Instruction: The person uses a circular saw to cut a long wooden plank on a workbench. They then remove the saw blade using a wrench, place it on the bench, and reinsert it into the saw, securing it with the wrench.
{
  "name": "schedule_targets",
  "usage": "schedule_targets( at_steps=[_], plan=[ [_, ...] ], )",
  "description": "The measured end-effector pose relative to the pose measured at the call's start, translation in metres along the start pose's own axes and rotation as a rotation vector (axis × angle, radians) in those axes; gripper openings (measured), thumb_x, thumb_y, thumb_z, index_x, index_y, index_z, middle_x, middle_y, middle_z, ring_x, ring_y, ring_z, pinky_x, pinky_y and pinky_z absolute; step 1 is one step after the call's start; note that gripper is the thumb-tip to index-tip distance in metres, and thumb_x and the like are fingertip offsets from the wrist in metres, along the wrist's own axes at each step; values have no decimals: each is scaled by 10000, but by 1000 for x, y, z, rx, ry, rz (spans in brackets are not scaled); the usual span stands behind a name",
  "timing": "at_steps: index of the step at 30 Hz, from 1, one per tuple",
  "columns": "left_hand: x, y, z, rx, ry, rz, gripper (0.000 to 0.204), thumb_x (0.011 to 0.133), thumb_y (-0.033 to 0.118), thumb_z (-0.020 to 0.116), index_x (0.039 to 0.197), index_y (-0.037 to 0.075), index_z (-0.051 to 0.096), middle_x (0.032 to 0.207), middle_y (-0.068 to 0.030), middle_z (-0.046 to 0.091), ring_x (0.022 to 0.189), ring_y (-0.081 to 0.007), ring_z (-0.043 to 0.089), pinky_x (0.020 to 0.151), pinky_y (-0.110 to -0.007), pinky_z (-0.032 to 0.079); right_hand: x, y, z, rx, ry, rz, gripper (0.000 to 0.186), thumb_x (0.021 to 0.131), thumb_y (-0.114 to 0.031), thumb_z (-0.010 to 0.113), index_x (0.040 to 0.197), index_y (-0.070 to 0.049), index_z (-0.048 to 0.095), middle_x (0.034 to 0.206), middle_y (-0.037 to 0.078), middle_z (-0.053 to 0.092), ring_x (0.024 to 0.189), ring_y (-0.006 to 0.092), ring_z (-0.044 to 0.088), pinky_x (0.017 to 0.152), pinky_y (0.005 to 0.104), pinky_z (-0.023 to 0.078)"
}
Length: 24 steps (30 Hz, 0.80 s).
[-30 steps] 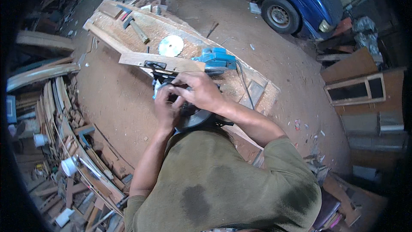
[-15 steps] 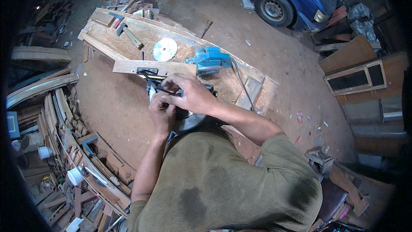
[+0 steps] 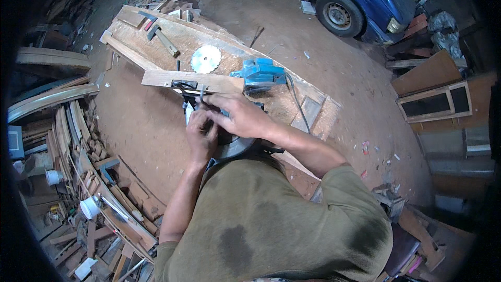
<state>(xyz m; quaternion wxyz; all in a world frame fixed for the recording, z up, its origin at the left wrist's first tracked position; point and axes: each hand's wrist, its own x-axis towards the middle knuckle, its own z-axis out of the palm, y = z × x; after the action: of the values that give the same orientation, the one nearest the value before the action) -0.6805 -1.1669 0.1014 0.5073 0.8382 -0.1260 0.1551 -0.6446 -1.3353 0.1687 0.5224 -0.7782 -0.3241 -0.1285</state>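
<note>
In front of my body, both hands work close together over a power saw with a rounded metal guard (image 3: 236, 149), whose body they largely cover. My left hand (image 3: 201, 134) is closed, thumb side up, at the tool's left; whatever its fingers hold is hidden. My right hand (image 3: 244, 116) reaches over from the right with fingers bent inward, meeting the left fingertips. A thin grey bar with a bent end (image 3: 202, 93) sticks out past the right fingertips, seemingly pinched there. Just beyond lies a wooden board (image 3: 156, 79) with a black metal fitting (image 3: 183, 84) against it.
On the sawdust-covered workbench (image 3: 182, 31) lie a toothed saw blade (image 3: 206, 59), a hammer (image 3: 164, 40) and a blue electric planer (image 3: 264, 74) with its cord. Stacked timber (image 3: 73, 136) fills the left side. A blue vehicle (image 3: 365, 0) stands at the far right.
The thin grey bar now points up beyond my right fingertips, where a dark bar slanted before. My right hand has shifted slightly right and down. The whole view has shifted a little.
</note>
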Motion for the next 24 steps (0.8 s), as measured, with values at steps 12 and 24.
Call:
schedule_targets(
  at_steps=[12, 24],
  plan=[
    [-1, 10, -4, 57, 48, -99, 184, 815, 87, 773, 990, 46, 732, 905, -130, 699, 940, -330, 612, 837, -416, 495, 7, 1, -6, 116, -67, 72, 241, 898, -118, 746, 1098, 10, 706, 943, 158, 737, 893, 285, 730, 810, 381, 554],
    [-1, 6, -9, 330, -153, 76, 414, 824, 197, 779, 1178, 22, 653, 1149, -171, 662, 1139, -380, 566, 992, -483, 442, 16, -16, -22, 52, -217, -11, 367, 917, -12, 647, 1282, -45, 640, 1112, 153, 720, 943, 269, 731, 831, 367, 579]
  ],
)
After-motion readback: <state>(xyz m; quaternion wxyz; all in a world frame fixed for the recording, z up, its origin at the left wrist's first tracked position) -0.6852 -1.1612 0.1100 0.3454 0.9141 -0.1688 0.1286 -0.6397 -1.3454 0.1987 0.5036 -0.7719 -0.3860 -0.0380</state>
